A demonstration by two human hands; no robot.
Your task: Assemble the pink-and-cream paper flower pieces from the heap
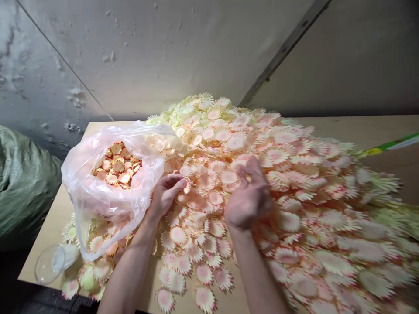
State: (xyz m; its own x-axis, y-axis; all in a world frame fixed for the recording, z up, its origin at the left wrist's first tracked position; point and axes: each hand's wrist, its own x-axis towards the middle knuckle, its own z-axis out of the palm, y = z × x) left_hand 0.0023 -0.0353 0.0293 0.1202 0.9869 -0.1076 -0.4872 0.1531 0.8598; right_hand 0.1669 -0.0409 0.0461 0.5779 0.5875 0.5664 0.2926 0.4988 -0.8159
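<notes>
My left hand, beside the plastic bag's right edge, pinches a small pale flower petal piece between thumb and forefinger. My right hand hovers over the middle of a broad heap of artificial flower pieces. Its fingers are curled in and slightly blurred, and whatever they may hold cannot be made out. The heap's pieces are flat, round and fringed, cream with pink centres and tips. Smaller red-and-yellow flower heads lie inside the open translucent plastic bag to the left.
A clear plastic cup lies at the table's front left corner. At far left stands a green sack. A green and yellow strip reaches in from the right. Behind the table rises a grey wall with peeling patches.
</notes>
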